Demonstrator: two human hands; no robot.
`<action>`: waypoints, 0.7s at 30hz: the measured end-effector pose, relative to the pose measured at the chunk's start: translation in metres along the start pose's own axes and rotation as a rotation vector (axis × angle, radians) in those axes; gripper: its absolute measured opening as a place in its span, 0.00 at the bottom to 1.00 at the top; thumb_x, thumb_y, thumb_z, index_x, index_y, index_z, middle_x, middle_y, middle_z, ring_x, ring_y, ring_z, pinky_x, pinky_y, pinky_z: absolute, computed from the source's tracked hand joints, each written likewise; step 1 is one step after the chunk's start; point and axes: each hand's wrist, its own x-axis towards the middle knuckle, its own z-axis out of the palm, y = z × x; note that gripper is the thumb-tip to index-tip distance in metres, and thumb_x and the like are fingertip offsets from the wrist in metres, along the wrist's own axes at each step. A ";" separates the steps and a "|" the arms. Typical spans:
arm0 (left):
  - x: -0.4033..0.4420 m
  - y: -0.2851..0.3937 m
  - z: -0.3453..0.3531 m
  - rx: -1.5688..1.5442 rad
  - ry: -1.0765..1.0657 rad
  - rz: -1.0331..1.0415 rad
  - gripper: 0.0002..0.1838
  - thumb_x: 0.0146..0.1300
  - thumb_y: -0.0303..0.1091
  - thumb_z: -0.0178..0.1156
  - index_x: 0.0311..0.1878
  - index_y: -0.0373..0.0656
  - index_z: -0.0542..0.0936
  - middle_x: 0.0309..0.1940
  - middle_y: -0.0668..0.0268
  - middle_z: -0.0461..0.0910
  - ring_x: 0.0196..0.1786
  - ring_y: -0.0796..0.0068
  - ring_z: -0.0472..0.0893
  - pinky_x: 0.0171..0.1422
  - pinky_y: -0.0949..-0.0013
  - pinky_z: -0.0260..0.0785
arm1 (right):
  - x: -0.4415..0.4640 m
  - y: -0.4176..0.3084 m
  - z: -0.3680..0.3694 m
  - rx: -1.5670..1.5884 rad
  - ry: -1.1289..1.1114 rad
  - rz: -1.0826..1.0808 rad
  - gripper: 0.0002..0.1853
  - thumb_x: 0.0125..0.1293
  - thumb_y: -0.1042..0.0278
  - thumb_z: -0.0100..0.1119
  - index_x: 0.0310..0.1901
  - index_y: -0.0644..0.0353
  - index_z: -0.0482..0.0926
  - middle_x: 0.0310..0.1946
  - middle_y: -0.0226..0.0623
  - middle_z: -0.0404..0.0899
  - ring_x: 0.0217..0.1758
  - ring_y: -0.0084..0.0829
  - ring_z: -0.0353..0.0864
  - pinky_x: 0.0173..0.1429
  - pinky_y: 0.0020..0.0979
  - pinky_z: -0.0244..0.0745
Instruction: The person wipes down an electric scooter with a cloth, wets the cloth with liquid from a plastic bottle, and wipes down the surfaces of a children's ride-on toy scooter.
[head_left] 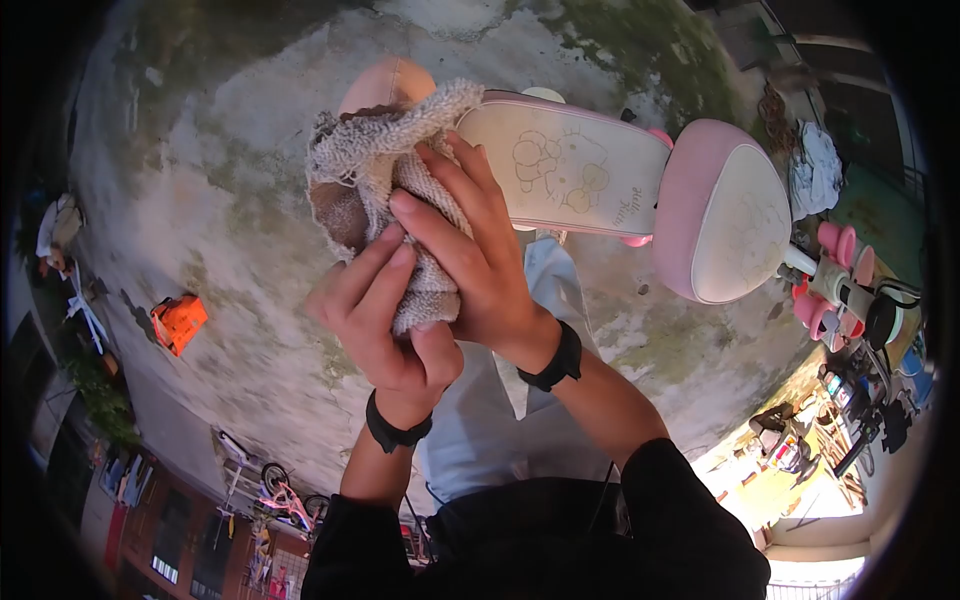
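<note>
A crumpled, stained beige-grey rag (pixel 432 290) of rough terry-like cloth is bunched up in front of me, between both hands. My left hand (pixel 375 325) pinches its lower folds, with the thumb below and the fingers on top. From the right, my right hand (pixel 490 250) grips the same rag, its fingers bent over the cloth's side. Just behind the rag is a long white seat pad (pixel 570 165) with pink edging and a faded cartoon cat drawing. A rounded pink-and-white cushion (pixel 728 215) adjoins its right end. Some peach-pink padding (pixel 390 82) shows above the rag.
Stained concrete ground (pixel 240 250) spreads all around, mossy in places. An orange bag-like object (pixel 178 324) lies to the left. Pink tubs (pixel 835 245) and other clutter stand at the right. A small pink bicycle (pixel 285 498) is at the lower left.
</note>
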 end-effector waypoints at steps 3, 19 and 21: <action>0.024 -0.048 0.001 0.087 0.032 0.009 0.21 0.69 0.41 0.53 0.59 0.38 0.76 0.58 0.54 0.79 0.58 0.54 0.75 0.73 0.47 0.58 | 0.018 0.002 0.045 -0.181 -0.065 0.034 0.26 0.61 0.61 0.66 0.63 0.52 0.78 0.73 0.44 0.66 0.77 0.64 0.58 0.73 0.67 0.57; 0.140 -0.124 0.027 -0.588 -0.359 -0.618 0.26 0.67 0.51 0.61 0.57 0.39 0.80 0.42 0.54 0.83 0.46 0.66 0.81 0.51 0.66 0.72 | 0.112 0.026 0.080 -0.666 -0.216 0.275 0.21 0.52 0.67 0.67 0.49 0.62 0.82 0.49 0.45 0.82 0.50 0.53 0.81 0.48 0.45 0.82; 0.139 -0.135 0.029 -0.758 -0.349 -0.698 0.23 0.71 0.51 0.58 0.52 0.39 0.81 0.39 0.64 0.82 0.44 0.74 0.78 0.50 0.70 0.71 | 0.122 0.026 0.082 -0.802 -0.416 0.323 0.21 0.51 0.66 0.68 0.48 0.62 0.83 0.48 0.44 0.83 0.48 0.49 0.83 0.49 0.44 0.82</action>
